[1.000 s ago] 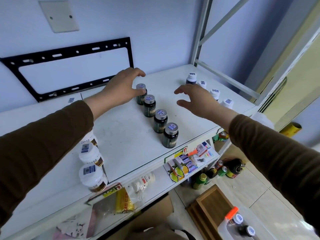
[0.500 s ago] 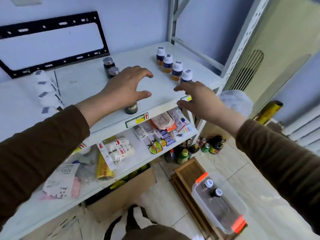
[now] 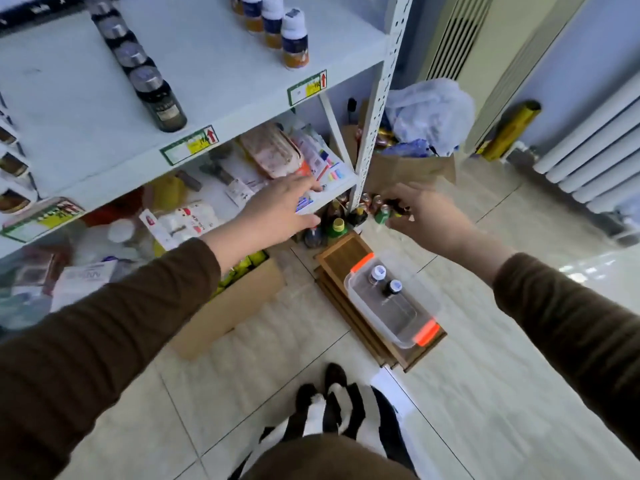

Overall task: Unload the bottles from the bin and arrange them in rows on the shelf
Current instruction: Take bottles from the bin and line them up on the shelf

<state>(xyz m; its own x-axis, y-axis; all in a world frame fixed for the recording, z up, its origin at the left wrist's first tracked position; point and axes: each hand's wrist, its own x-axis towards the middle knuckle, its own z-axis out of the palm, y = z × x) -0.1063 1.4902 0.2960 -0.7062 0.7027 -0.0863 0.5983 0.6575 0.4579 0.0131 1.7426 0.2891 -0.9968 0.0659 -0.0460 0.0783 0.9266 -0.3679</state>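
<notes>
Both hands (image 3: 273, 213) lowered off shelf (image 3: 86, 133), seemingly empty, fingers loose, tiled floor (image 3: 485, 375) below

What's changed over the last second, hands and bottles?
Both hands have left the top shelf and come down empty: the left hand and right hand now reach open toward the bin on the floor, where two bottles stand. The view has tipped downward with them. The dark row and white row stand on the shelf as before.
</notes>
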